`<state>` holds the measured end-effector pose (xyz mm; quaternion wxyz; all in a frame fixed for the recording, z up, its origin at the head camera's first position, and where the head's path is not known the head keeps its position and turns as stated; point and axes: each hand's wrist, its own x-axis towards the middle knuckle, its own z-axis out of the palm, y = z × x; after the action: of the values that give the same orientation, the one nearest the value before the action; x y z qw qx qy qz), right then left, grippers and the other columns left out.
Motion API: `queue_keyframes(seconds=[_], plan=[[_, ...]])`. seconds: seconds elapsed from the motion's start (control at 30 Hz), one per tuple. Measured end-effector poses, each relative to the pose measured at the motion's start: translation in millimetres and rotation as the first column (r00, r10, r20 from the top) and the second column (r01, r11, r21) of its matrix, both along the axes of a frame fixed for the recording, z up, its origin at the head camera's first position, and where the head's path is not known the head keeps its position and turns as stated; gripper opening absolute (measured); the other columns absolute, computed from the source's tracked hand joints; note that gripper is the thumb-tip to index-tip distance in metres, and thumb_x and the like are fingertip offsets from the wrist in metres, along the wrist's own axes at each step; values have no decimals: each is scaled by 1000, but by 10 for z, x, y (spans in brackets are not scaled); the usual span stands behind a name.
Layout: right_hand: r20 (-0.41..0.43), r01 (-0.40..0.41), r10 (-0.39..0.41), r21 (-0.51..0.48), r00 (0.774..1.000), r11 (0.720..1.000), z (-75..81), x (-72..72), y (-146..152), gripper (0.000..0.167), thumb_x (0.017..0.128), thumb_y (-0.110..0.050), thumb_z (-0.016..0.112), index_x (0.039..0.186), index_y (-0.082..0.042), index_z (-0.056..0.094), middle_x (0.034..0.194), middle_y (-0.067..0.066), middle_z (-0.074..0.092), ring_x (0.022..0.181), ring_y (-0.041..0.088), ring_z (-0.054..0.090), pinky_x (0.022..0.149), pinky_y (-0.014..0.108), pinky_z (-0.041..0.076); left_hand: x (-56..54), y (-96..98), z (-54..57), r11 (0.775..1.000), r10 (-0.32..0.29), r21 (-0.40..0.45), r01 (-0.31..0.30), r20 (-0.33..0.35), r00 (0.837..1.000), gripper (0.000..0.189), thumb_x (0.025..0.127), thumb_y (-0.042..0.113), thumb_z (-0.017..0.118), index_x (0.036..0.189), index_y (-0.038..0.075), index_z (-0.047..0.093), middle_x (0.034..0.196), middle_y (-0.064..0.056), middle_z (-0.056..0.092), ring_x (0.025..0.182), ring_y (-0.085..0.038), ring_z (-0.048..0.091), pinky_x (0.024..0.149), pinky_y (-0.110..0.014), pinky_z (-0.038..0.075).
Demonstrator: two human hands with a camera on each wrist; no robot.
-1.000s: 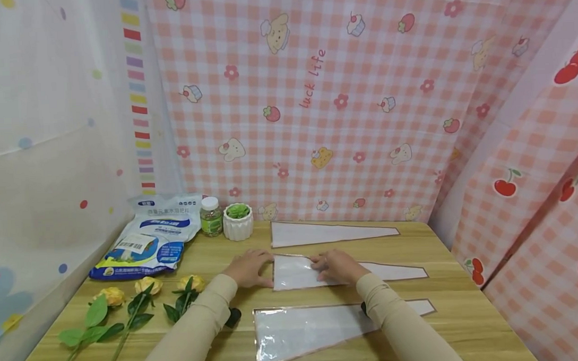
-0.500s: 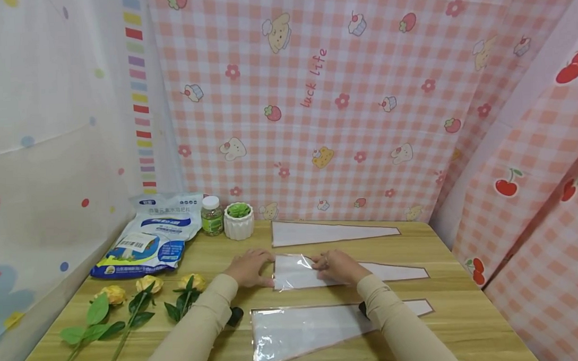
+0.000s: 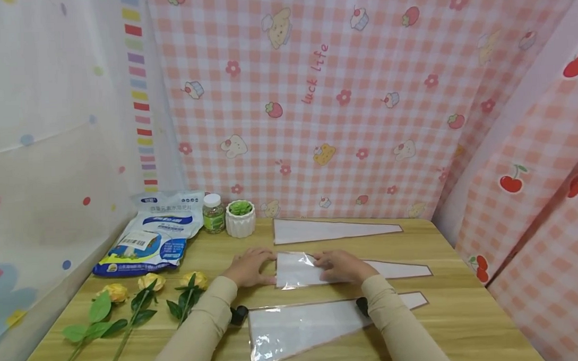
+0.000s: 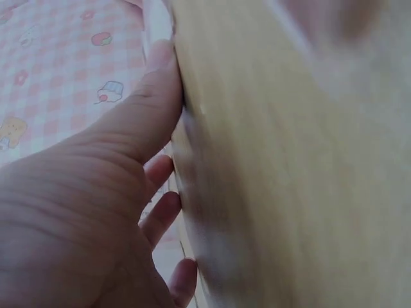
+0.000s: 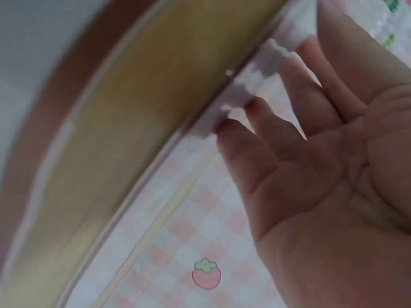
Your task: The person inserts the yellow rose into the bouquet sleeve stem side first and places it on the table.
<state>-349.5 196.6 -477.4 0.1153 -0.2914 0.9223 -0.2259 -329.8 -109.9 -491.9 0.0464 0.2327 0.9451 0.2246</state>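
Note:
Three flat, tapering bouquet sleeves lie in rows, each white with a clear front and a brownish border. In the head view, my left hand (image 3: 249, 268) is at the wide left end of the middle sleeve (image 3: 292, 270). Its thumb is by the sleeve's edge, and in the left wrist view the fingertips (image 4: 168, 206) rest on the wooden table. My right hand (image 3: 341, 266) lies over the middle of that sleeve; in the right wrist view its slightly bent fingertips (image 5: 230, 128) touch the plastic. Neither hand visibly grips anything.
Behind lies the far sleeve (image 3: 329, 230); the near sleeve (image 3: 294, 329) lies partly under my right forearm. At left are yellow artificial roses (image 3: 151, 282), a blue-and-white bag (image 3: 149, 236), a white-capped jar (image 3: 214, 215) and a potted succulent (image 3: 240, 219). Patterned cloths hang around the table (image 3: 466, 323).
Both hands stay almost where they were at the middle sleeve. Glare on its plastic has shifted. The near sleeve has slid slightly left, and the head view has moved a little.

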Motion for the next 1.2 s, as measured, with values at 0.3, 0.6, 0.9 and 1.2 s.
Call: queue_keyframes(seconds=[0.3, 0.6, 0.9, 1.2], plan=[[40, 38, -36, -53, 999, 998, 10, 35, 83, 43, 93, -14, 74, 134, -5, 65, 153, 4, 50, 147, 37, 33, 118, 54, 28, -62, 19, -45, 999, -15, 34, 15, -15, 1000, 70, 86, 48, 79, 144, 16, 56, 155, -12, 45, 143, -38, 36, 105, -71, 31], [-25, 44, -44, -14, 999, 999, 109, 38, 33, 45, 91, -12, 76, 133, -3, 65, 151, 9, 52, 140, 34, 45, 115, 50, 36, -90, -1, -76, 998, -20, 62, 22, -24, 1000, 71, 86, 49, 78, 144, 16, 56, 156, -12, 44, 143, -39, 35, 106, -74, 26], [-17, -21, 21, 11, 1000, 1000, 188, 96, -308, 57, 86, -16, 82, 138, -4, 61, 152, 16, 49, 140, 38, 44, 115, 52, 35, -56, -50, -121, 994, -20, 106, 20, -5, 1000, 68, 85, 47, 79, 143, 18, 58, 156, -12, 43, 144, -41, 33, 108, -74, 22], [-50, 92, -85, 149, 995, 984, 103, 121, -448, 60, 82, -20, 86, 137, -8, 64, 148, 4, 56, 138, 33, 49, 113, 49, 39, -69, -69, -168, 992, -20, 122, 19, 1, 1000, 66, 85, 46, 80, 142, 20, 60, 156, -10, 44, 143, -40, 34, 106, -72, 26]])
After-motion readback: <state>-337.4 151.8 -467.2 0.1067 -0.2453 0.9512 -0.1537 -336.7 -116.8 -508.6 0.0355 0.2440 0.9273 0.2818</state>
